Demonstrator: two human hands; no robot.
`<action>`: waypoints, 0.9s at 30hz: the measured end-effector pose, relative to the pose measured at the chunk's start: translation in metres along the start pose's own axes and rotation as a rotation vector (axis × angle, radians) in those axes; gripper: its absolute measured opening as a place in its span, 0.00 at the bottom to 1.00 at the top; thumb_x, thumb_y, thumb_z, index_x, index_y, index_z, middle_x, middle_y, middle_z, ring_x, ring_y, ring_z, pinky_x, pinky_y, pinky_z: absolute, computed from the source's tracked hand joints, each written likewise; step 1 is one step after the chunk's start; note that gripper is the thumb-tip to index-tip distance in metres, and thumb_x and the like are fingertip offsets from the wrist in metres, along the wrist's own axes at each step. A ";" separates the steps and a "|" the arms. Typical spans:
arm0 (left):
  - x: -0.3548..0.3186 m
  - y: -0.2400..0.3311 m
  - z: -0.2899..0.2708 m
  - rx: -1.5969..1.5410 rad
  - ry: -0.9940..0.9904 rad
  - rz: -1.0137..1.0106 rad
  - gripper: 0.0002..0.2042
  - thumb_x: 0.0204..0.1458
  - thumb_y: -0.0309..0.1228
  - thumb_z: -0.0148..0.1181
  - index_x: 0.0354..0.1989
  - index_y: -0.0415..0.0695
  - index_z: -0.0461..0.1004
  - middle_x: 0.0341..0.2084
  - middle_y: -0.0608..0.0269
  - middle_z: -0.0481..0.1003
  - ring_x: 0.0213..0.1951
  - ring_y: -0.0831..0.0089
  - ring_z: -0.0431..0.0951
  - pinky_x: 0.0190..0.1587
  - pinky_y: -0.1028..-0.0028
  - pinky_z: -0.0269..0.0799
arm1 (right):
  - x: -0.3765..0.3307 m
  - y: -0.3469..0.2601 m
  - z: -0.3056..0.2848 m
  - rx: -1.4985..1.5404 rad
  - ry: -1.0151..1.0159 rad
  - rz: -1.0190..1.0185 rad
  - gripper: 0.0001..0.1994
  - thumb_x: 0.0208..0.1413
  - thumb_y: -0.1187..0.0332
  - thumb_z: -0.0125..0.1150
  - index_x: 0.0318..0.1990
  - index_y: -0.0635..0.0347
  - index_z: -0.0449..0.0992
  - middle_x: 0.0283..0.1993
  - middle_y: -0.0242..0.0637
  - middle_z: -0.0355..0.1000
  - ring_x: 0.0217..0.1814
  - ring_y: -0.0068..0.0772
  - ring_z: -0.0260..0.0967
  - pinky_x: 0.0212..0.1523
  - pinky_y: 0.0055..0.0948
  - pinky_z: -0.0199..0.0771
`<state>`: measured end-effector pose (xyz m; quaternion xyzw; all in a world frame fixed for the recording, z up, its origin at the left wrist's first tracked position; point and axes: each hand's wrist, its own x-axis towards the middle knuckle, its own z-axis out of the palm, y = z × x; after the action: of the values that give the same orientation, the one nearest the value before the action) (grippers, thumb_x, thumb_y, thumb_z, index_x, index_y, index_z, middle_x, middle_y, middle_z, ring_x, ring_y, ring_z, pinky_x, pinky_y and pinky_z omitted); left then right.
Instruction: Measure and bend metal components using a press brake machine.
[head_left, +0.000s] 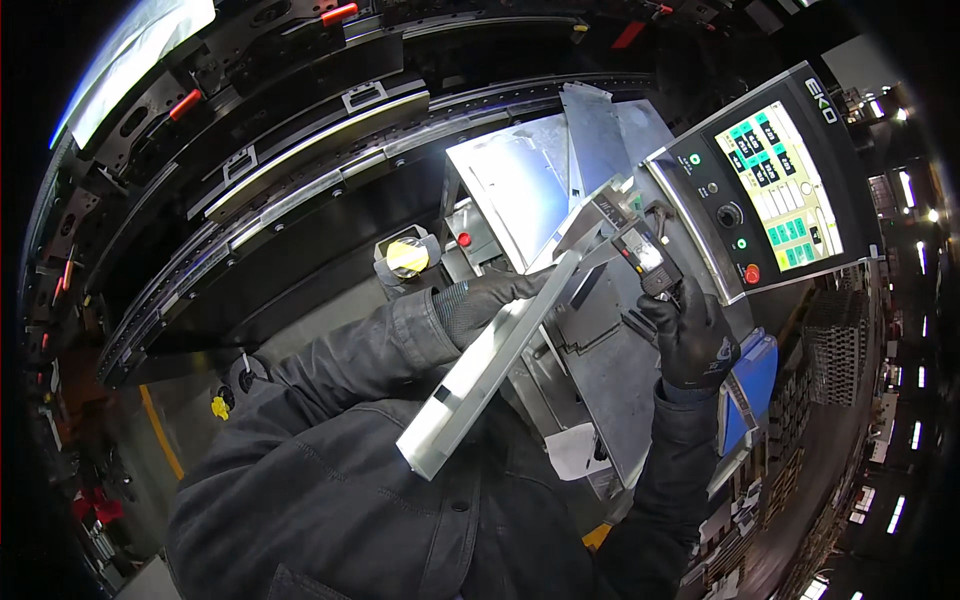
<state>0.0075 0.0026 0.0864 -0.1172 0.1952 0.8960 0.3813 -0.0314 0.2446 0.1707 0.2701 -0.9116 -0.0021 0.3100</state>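
My left hand (488,304), in a black glove, is closed around a long, bent sheet-metal profile (482,372) that slants from my chest toward the work table. My right hand (697,335), also gloved in black, grips a digital caliper (647,258) with a small lit display. The caliper's jaws are at the far end of the profile, but I cannot tell whether they touch it. Beneath the caliper lies a grey metal table top (610,355). Flat sheet-metal pieces (510,185) rest just beyond the profile.
A control panel (775,185) with a lit screen and knobs stands at the right. The long press-brake bed (300,190) curves across the left and back. A blue folder (757,385) leans beside the table, near a white paper (575,452). A yellow-topped device (407,257) is left of the table.
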 end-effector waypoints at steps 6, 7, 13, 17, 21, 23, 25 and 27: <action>0.002 0.002 -0.015 -0.035 -0.126 -0.026 0.12 0.53 0.30 0.51 0.44 0.39 0.68 0.25 0.59 0.73 0.21 0.76 0.72 0.22 0.77 0.71 | 0.001 -0.002 -0.002 0.038 -0.020 0.006 0.21 0.43 0.54 0.63 0.41 0.58 0.71 0.23 0.35 0.66 0.17 0.33 0.60 0.17 0.31 0.58; 0.003 0.002 -0.017 -0.052 -0.172 -0.041 0.14 0.52 0.29 0.51 0.47 0.38 0.67 0.26 0.57 0.72 0.23 0.76 0.72 0.25 0.75 0.73 | 0.001 -0.001 -0.002 0.071 -0.040 0.011 0.21 0.45 0.56 0.63 0.43 0.60 0.71 0.23 0.37 0.66 0.17 0.35 0.60 0.18 0.33 0.57; 0.005 0.003 -0.017 0.030 -0.045 -0.052 0.12 0.53 0.29 0.51 0.44 0.37 0.68 0.24 0.59 0.72 0.20 0.77 0.72 0.22 0.77 0.71 | 0.001 0.001 0.000 0.076 -0.006 -0.003 0.20 0.45 0.58 0.63 0.42 0.60 0.71 0.22 0.37 0.65 0.17 0.35 0.59 0.17 0.33 0.57; 0.012 0.002 -0.035 -0.032 -0.130 -0.073 0.10 0.53 0.36 0.53 0.32 0.42 0.72 0.21 0.63 0.74 0.16 0.77 0.72 0.13 0.80 0.67 | 0.003 -0.005 -0.004 0.096 -0.034 -0.008 0.20 0.46 0.61 0.62 0.45 0.62 0.70 0.24 0.38 0.66 0.18 0.35 0.60 0.18 0.31 0.58; -0.006 0.007 -0.006 0.081 -0.062 0.000 0.08 0.53 0.32 0.52 0.35 0.40 0.70 0.21 0.66 0.72 0.17 0.82 0.70 0.17 0.83 0.67 | 0.010 0.004 -0.001 0.040 0.026 -0.056 0.21 0.48 0.64 0.61 0.49 0.64 0.67 0.26 0.40 0.66 0.18 0.34 0.60 0.18 0.30 0.59; -0.008 0.006 -0.002 0.125 -0.045 0.017 0.07 0.54 0.31 0.51 0.36 0.40 0.69 0.21 0.66 0.71 0.18 0.84 0.70 0.18 0.84 0.67 | 0.013 0.011 0.000 0.012 0.046 -0.063 0.22 0.48 0.65 0.60 0.50 0.64 0.67 0.27 0.40 0.66 0.18 0.34 0.60 0.18 0.30 0.60; -0.010 0.005 -0.003 0.180 -0.074 0.018 0.08 0.54 0.32 0.51 0.36 0.40 0.69 0.21 0.67 0.71 0.18 0.85 0.69 0.18 0.85 0.66 | 0.017 0.026 0.006 0.007 0.029 -0.031 0.21 0.49 0.64 0.59 0.50 0.63 0.66 0.29 0.41 0.67 0.21 0.35 0.63 0.19 0.30 0.62; -0.012 0.004 -0.006 0.236 -0.104 0.021 0.08 0.54 0.33 0.51 0.36 0.41 0.69 0.20 0.68 0.71 0.17 0.86 0.68 0.17 0.86 0.65 | 0.021 0.037 0.009 0.003 0.015 0.000 0.21 0.50 0.63 0.57 0.50 0.63 0.66 0.31 0.42 0.67 0.23 0.36 0.66 0.20 0.30 0.65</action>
<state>0.0135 -0.0104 0.0867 -0.0228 0.2805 0.8757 0.3925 -0.0686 0.2645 0.1810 0.2708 -0.9091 0.0014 0.3165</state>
